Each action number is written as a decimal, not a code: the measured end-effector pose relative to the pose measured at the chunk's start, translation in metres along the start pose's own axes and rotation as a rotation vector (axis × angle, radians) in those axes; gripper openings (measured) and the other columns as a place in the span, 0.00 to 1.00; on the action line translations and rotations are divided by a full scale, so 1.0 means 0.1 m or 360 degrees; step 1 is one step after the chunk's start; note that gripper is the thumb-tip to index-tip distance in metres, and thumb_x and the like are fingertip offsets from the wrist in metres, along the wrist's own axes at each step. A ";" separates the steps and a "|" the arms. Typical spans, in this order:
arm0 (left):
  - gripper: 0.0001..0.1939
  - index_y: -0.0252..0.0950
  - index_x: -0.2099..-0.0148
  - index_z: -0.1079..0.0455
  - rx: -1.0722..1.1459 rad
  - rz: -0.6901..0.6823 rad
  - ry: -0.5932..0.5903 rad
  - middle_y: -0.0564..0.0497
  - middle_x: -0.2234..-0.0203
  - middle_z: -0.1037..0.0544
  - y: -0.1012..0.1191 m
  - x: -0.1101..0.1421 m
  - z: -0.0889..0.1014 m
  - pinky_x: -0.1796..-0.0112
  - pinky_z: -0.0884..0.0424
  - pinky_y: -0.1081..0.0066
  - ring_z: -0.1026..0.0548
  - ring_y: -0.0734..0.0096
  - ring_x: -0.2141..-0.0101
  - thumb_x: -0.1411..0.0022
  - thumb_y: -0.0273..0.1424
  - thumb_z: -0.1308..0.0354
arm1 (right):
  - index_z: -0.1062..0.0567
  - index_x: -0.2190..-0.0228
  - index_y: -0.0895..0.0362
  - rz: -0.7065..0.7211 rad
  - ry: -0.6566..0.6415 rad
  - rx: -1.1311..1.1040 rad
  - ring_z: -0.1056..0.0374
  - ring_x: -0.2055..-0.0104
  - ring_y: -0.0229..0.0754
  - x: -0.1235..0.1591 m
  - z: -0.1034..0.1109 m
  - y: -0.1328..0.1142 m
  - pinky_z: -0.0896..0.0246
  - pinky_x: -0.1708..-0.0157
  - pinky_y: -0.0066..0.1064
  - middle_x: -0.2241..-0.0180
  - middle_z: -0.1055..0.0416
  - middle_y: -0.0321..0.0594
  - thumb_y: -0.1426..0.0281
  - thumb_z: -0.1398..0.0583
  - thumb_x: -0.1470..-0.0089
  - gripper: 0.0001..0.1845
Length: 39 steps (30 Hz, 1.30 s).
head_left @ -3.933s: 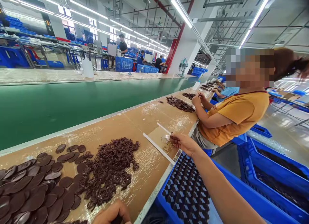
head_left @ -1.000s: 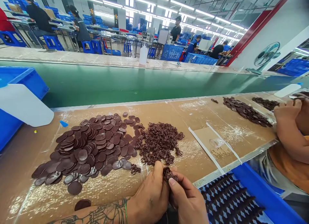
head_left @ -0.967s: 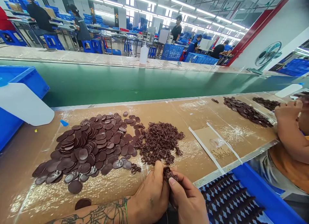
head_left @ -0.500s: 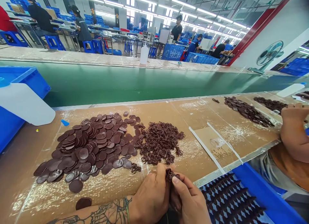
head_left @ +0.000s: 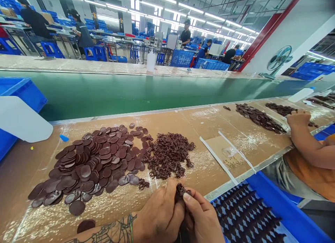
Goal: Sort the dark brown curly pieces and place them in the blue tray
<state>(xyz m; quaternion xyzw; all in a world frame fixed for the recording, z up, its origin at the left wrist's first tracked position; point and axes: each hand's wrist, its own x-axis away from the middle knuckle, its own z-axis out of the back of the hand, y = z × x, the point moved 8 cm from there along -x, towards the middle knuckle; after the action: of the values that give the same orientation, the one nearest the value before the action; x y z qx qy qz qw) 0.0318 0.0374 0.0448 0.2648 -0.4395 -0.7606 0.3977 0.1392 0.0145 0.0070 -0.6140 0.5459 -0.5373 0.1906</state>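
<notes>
At the bench's front edge, my left hand (head_left: 159,210) and my right hand (head_left: 202,213) are pressed together, both closed around a small dark brown curly piece (head_left: 180,190). My right thumb presses on its side. Something dark shows lower between the palms, mostly hidden by my fingers. Just beyond my hands lies a heap of dark brown curly pieces (head_left: 170,154), with a small clump (head_left: 143,183) apart from it. Left of that spreads a large pile of flat brown oval discs (head_left: 104,156). One loose disc (head_left: 86,225) lies beside my left forearm.
A blue tray (head_left: 277,204) at lower right holds rows of dark brown pieces. A white bottle (head_left: 23,119) and a blue bin (head_left: 26,91) stand left. Beyond the bench (head_left: 183,122) runs a green surface (head_left: 131,93). A co-worker's arm (head_left: 306,131) reaches in at right.
The camera view has shifted slightly, moving the scene leftward. My hands keep hold of the curly piece. The co-worker's hand at right has moved left over the bench.
</notes>
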 end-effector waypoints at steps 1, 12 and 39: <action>0.25 0.33 0.31 0.46 0.0016 0.0014 -0.0003 0.34 0.43 0.26 0.00 0.00 0.00 0.48 0.27 0.49 0.23 0.49 0.50 0.26 0.36 0.60 | 0.22 0.73 0.60 0.0002 -0.0002 -0.0023 0.52 0.85 0.27 0.00 0.00 0.00 0.57 0.83 0.20 0.87 0.43 0.26 0.55 0.25 0.60 0.22; 0.28 0.38 0.32 0.42 0.0089 0.0128 -0.0029 0.37 0.50 0.23 -0.04 0.06 0.02 0.45 0.30 0.49 0.24 0.50 0.51 0.25 0.45 0.64 | 0.26 0.77 0.60 -0.0083 -0.0048 -0.0183 0.56 0.87 0.24 0.04 -0.08 0.01 0.60 0.84 0.19 0.89 0.44 0.24 0.56 0.23 0.62 0.24; 0.28 0.39 0.32 0.39 0.0084 0.0046 0.0107 0.39 0.47 0.21 0.01 0.11 0.08 0.49 0.26 0.51 0.21 0.49 0.51 0.26 0.45 0.59 | 0.27 0.78 0.59 -0.0181 -0.0116 -0.0218 0.56 0.88 0.23 0.16 -0.20 -0.03 0.56 0.87 0.17 0.87 0.45 0.24 0.55 0.25 0.60 0.24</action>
<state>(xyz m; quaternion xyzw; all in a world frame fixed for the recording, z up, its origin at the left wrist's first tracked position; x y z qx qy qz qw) 0.0201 0.0311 0.0491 0.2941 -0.4495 -0.7336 0.4162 0.1206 0.0082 0.0233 -0.6747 0.5384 -0.4860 0.1371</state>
